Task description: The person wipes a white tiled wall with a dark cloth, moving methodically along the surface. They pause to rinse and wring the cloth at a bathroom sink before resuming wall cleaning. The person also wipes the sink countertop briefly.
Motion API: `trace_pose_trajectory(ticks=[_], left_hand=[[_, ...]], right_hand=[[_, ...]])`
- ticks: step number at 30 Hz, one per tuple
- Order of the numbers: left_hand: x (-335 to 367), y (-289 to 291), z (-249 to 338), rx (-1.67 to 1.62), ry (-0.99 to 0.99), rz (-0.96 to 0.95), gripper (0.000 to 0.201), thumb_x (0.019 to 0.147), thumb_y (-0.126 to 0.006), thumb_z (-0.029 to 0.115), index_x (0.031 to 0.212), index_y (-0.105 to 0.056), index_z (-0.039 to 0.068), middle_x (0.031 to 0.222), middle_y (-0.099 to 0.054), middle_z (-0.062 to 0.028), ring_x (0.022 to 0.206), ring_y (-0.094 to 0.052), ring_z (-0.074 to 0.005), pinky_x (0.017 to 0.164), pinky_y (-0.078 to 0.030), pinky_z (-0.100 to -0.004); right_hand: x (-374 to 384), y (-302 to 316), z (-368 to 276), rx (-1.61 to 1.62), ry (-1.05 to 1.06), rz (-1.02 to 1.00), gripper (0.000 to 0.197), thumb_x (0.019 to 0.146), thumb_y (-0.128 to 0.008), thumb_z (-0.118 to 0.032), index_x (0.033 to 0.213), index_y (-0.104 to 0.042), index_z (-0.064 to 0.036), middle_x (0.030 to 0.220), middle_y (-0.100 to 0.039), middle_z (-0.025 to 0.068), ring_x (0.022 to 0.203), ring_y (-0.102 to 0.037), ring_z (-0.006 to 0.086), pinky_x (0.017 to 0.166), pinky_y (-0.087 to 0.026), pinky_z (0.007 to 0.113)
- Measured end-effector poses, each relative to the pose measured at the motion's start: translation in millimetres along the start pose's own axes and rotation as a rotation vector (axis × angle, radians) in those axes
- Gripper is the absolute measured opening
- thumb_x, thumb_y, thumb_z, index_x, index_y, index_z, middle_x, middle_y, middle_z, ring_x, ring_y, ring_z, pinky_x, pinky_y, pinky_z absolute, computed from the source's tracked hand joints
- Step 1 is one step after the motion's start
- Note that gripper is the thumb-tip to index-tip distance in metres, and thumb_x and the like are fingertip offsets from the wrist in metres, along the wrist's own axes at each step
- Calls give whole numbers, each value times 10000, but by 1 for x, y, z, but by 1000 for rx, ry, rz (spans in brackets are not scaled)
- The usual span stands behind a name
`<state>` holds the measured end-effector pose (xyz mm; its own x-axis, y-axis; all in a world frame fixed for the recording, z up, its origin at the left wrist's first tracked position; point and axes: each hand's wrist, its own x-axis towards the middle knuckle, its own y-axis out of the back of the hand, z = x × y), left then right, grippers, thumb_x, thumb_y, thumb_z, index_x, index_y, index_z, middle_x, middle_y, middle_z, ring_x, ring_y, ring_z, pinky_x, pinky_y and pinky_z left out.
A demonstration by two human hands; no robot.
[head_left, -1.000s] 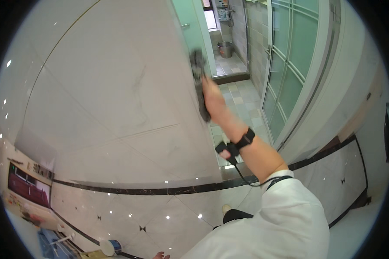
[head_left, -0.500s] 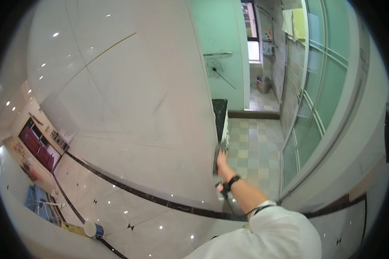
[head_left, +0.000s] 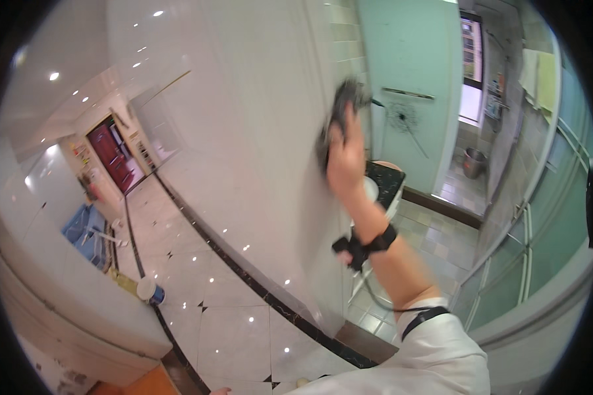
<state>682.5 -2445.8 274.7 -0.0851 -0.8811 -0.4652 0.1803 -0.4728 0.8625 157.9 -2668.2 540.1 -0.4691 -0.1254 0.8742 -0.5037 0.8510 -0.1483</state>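
My right hand (head_left: 346, 160) is raised, its fingers closed on a dark grey cloth (head_left: 344, 99) that is blurred by motion. The hand presses the cloth to the edge of the glossy white wall (head_left: 263, 131), beside the doorway. A black strap with a small device (head_left: 359, 250) sits on the right wrist, and a cable runs from it toward the white sleeve. Only a skin-coloured sliver of what looks like my left hand (head_left: 221, 391) shows at the lower edge; its fingers are hidden.
Past the wall edge are a black speckled countertop (head_left: 390, 181), a green glass panel (head_left: 408, 59) and a metal bucket (head_left: 474, 162). Sliding glass doors (head_left: 547, 243) stand at right. On the left are a white-and-blue tub (head_left: 150, 290), a blue bin-like object (head_left: 85, 230) and a red door (head_left: 109, 155).
My right hand has moved up along the wall edge with the cloth. My view has turned left, so the doorway now lies farther right. The sliver at the lower edge has come into view.
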Motion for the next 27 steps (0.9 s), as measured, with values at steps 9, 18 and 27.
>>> trace_pose_trajectory(ticks=[9,18,27], left_hand=[[51,-9,-11,44,-17,-66,509,808,-626,415,1172,-596,61,1071,-644,-195,1025,-598,-350,865,-480,-438],[73,5,-14,108,-132,-57,482,825,-614,400,1155,-602,48,1048,-652,-192,992,-610,-352,848,-487,-435],[72,-4,-45,93,-123,-74,460,809,-638,385,1122,-608,49,1068,-646,-175,1010,-605,-348,868,-479,-444]], right_hand=[[70,-6,-10,-37,179,59,417,949,-479,-229,1319,-444,-39,1285,-474,173,1216,-435,335,1036,-336,383],[-331,56,145,-11,-563,77,477,988,-355,-260,1398,-317,-19,1402,-375,161,1307,-336,313,1096,-250,417],[-287,49,128,671,-1235,224,447,980,-312,-328,1322,-453,-77,1270,-530,90,1094,-542,242,935,-453,382]])
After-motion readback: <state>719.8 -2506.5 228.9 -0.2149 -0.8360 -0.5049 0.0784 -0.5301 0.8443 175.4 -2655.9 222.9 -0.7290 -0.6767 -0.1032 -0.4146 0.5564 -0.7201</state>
